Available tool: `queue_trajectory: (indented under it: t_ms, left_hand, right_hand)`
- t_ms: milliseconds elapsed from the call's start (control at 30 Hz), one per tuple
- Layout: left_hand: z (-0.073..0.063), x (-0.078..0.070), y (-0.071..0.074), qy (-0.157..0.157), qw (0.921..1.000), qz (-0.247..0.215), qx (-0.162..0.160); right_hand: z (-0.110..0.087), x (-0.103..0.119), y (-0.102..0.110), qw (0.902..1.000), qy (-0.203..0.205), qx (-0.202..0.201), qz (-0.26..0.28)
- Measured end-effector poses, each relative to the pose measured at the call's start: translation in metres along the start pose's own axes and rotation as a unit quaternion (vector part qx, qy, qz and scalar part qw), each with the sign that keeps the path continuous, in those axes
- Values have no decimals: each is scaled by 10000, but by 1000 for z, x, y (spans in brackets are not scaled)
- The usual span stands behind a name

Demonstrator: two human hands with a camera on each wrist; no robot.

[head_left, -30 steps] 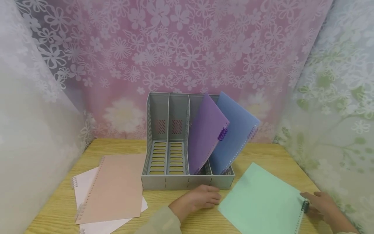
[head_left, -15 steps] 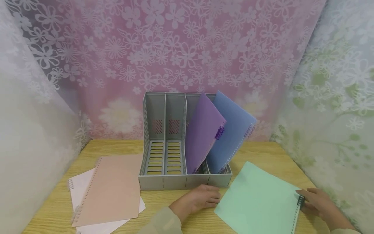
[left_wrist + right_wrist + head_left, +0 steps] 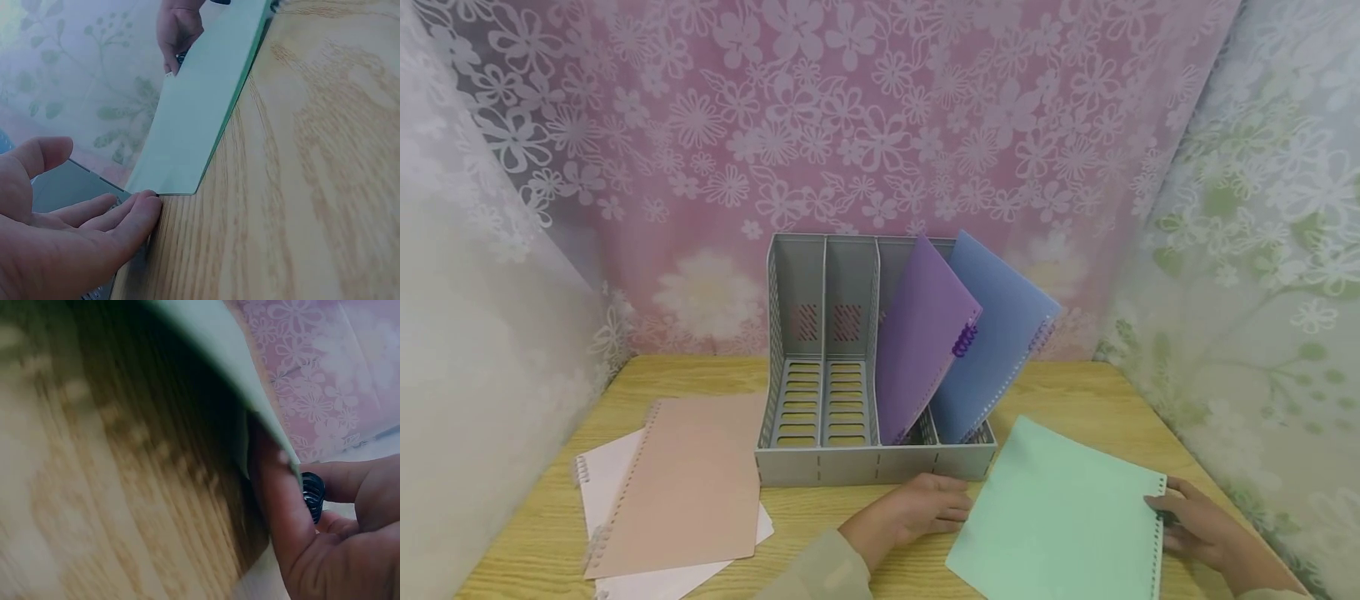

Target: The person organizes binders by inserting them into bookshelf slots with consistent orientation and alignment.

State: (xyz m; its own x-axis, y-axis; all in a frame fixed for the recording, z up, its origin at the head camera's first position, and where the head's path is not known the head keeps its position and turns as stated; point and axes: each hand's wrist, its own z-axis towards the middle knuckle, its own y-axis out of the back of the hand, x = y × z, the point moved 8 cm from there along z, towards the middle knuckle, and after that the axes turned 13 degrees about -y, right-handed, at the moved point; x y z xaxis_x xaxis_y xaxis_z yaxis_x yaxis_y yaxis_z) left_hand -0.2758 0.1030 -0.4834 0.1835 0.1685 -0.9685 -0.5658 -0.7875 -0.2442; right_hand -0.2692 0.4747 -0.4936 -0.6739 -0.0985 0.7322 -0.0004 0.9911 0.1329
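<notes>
A mint-green spiral notebook (image 3: 1063, 508) lies at the front right, its coil-side edge raised off the table. My right hand (image 3: 1206, 533) pinches that edge beside the black coil (image 3: 314, 497), one finger under the cover in the right wrist view. My left hand (image 3: 917, 515) rests on the table before the grey file organizer (image 3: 850, 468), fingers extended. In the left wrist view its fingertips (image 3: 149, 203) meet the notebook's near corner. Inside the organizer's right-hand compartments lean a purple notebook (image 3: 925, 342) and a blue notebook (image 3: 996, 333).
A peach notebook (image 3: 688, 483) overlaps a white notebook (image 3: 613, 467) on the wooden table (image 3: 1067, 383) at left. The organizer's two left slots (image 3: 801, 400) hold nothing. Floral curtains (image 3: 880, 117) hang behind and at both sides.
My right hand has moved left and raised the coil edge of the green notebook, which has shifted slightly left. My left hand has stayed nearly still. The head view has turned slightly.
</notes>
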Motion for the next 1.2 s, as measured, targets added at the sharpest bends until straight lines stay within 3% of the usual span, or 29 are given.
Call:
queue_trajectory:
  t_ms: [200, 567, 867, 1200]
  left_hand:
    - [-1, -1, -2, 38, 10000, 3, -57]
    - [-1, 1, 0, -96, 9999, -59, -55]
    - [-3, 2, -1, -47, 10000, -14, 56]
    - [-3, 1, -7, -67, 9998, -145, 111]
  right_hand:
    - [0, 3, -1, 9993, 276, 168, 169]
    - [0, 2, 0, 9975, 301, 137, 631]
    - [1, 2, 4, 9973, 331, 7, 653]
    - [-6, 2, -1, 9961, 466, 297, 694]
